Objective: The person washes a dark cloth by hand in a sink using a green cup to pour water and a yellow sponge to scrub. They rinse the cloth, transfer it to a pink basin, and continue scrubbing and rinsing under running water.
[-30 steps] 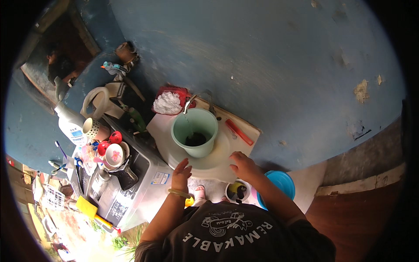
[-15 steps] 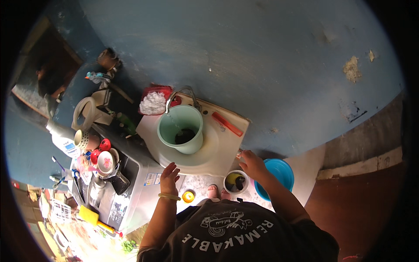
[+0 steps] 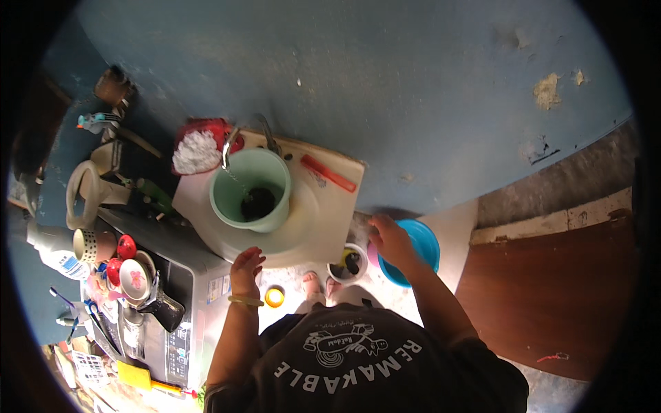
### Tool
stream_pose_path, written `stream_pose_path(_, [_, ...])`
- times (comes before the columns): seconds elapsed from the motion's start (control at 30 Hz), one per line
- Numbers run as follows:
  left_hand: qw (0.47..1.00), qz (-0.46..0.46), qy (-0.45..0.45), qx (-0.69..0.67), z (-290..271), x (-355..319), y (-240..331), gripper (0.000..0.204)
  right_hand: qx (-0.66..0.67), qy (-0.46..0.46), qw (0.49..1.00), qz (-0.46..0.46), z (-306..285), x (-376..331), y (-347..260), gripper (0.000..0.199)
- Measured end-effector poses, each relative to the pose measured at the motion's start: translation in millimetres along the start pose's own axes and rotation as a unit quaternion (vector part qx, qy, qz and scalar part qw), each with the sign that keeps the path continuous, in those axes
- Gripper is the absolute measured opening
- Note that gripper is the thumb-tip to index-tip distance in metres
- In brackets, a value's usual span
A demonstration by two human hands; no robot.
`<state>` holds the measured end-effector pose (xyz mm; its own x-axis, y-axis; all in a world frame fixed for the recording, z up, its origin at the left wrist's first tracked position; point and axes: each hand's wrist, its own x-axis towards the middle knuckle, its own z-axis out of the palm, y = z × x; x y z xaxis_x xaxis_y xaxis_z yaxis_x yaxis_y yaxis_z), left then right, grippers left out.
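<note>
My left hand [image 3: 245, 270], with a pale bangle on its wrist, is at the front edge of the white washbasin [image 3: 320, 230]. Its fingers are loosely bent and apart, with nothing seen in them. Off the basin's right side hangs my right hand [image 3: 390, 242], thumb apart from the curved fingers, above the floor by a blue basin [image 3: 428, 244]. It appears to hold nothing. A pale green bucket [image 3: 227, 210] stands in the washbasin. Water runs from the metal faucet [image 3: 226, 153] into it, onto something dark at the bottom. A red comb-like strip [image 3: 328, 173] lies on the basin's rim.
Left of the washbasin, a grey machine top [image 3: 175, 265] carries bowls, red cups and bottles. A red bag with white contents [image 3: 197, 151] lies behind the bucket. On the floor are a small pail with dark contents [image 3: 359, 256] and an orange round thing [image 3: 274, 297].
The whole view has turned, so the washbasin and bucket appear farther left. My right hand has drawn a little away from the basin's right edge. Water still runs into the bucket.
</note>
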<state>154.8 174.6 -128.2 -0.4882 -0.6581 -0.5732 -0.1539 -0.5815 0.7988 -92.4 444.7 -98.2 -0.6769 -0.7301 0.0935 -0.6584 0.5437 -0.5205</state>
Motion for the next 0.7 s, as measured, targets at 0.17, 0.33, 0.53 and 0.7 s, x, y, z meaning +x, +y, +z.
stream_pose_path(0.17, [1.0,-0.001,-0.01,-0.015,-1.9,-6.5,-3.6,0.019,-0.005,-0.049,0.998,0.04,-13.6,0.2,-4.4,0.031])
stream_pose_path(0.33, [0.999,0.014,0.016,-0.037,1.4,-21.6,-6.4,0.018,0.014,-0.06,0.998,-0.024,-19.1,9.9,1.9,0.032])
stream_pose_path(0.53, [0.992,0.045,0.097,-0.07,-11.0,-71.8,-38.0,0.019,0.043,-0.107,0.984,-0.133,-21.6,14.1,15.1,0.033])
stream_pose_path(0.7, [0.967,0.084,0.224,-0.085,-14.9,-159.8,-93.1,0.018,0.07,-0.159,0.964,-0.202,-33.0,4.9,52.5,0.035])
